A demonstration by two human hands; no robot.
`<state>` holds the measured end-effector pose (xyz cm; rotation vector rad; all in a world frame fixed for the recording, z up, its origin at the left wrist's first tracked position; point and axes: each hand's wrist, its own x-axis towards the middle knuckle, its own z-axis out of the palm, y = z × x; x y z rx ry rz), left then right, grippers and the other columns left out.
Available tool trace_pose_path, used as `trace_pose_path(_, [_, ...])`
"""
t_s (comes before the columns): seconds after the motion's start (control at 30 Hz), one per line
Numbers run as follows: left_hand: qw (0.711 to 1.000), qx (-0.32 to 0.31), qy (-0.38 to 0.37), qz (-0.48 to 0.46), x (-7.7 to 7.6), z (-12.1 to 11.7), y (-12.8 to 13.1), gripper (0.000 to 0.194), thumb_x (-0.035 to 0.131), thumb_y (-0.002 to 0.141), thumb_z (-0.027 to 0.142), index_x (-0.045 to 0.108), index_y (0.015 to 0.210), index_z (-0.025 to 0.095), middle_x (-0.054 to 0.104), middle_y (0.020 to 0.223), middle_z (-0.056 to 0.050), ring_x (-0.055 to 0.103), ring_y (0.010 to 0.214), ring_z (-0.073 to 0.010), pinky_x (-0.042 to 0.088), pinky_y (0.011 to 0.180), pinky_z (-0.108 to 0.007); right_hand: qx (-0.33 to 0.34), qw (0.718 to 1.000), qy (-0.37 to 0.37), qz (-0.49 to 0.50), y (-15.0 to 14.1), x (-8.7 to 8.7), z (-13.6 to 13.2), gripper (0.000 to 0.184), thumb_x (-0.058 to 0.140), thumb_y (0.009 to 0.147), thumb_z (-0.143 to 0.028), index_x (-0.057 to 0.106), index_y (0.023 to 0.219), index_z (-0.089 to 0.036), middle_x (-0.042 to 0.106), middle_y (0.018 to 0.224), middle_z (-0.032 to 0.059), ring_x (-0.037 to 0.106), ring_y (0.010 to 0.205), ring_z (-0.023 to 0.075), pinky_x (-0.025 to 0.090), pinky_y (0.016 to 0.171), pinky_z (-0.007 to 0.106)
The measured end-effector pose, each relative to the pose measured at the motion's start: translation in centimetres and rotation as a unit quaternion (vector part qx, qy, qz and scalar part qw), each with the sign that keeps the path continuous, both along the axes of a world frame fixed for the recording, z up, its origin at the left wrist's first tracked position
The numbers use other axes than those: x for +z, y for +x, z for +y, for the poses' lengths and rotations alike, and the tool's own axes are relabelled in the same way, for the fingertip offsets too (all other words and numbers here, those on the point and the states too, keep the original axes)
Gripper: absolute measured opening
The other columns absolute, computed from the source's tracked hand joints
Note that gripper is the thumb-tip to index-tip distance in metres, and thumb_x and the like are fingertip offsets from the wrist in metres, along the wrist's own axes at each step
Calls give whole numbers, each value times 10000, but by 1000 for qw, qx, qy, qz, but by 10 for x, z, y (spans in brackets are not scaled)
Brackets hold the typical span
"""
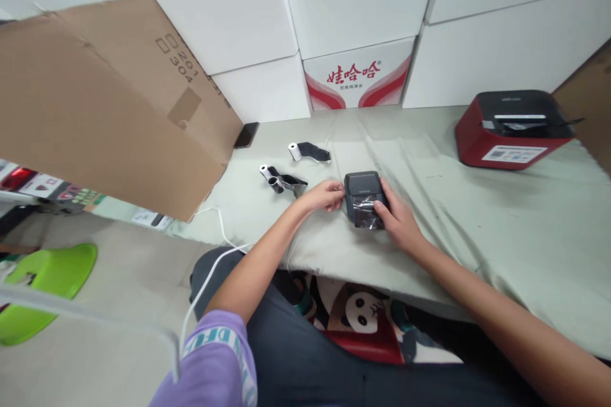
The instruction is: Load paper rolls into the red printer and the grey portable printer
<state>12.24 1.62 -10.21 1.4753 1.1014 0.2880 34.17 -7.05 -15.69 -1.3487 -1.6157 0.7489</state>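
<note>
One compact dark portable printer (pixel 363 184) is held upright-facing on the cloth-covered table (pixel 429 203), near the front edge. Its right side is gripped by the right hand (pixel 401 221), the thumb pressed over a glossy dark film (pixel 367 219) at the front and the fingers wrapped along the side, apparently so that the body is steadied and the film kept flat. The fingers of the left hand (pixel 327 196) are curled together beside the printer's left edge; whether anything is pinched cannot be told.

To the left, three small rolls are counted: one white roll (pixel 293 152) with a dark strip trailing, and a white roll (pixel 264 171) beside a dark-sided roll (pixel 274 184), with dark strips about them. Beyond lies one phone (pixel 247 135), next to a cardboard sheet (pixel 157 114). One red-and-black device (pixel 515 130) is set well apart, at the right. One red-lettered carton (pixel 358 79) and at least five plain ones are stacked behind.
</note>
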Motion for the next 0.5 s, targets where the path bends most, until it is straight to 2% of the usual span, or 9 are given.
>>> trace_pose_path(0.2, [1000, 25, -2, -19, -1, -4, 2, 170, 464, 909, 85, 463, 774, 188, 530, 503, 81, 442, 342, -45, 276, 380, -155, -5, 1000, 5, 4, 0, -1, 1, 784, 486, 959, -648, 367, 1608, -225, 462, 1595, 107, 446, 1471, 352, 334, 1231, 570])
trace_pose_path(0.4, [998, 17, -60, -4, 3, -3, -2, 70, 488, 932, 190, 470, 864, 198, 673, 644, 23, 541, 409, -66, 258, 376, -149, -23, 1000, -4, 14, 1, -2, 1, 764, 439, 969, -662, 415, 1585, -212, 473, 1588, 115, 445, 1472, 347, 316, 1244, 559])
trace_pose_path(0.5, [997, -7, -71, -29, 0, -1, -6, 104, 534, 949, 272, 480, 902, 197, 719, 748, -9, 568, 433, -67, 235, 365, -149, -25, 999, 1, 21, 1, -3, 1, 766, 434, 972, -661, 412, 1586, -204, 474, 1587, 120, 446, 1473, 338, 311, 1247, 548])
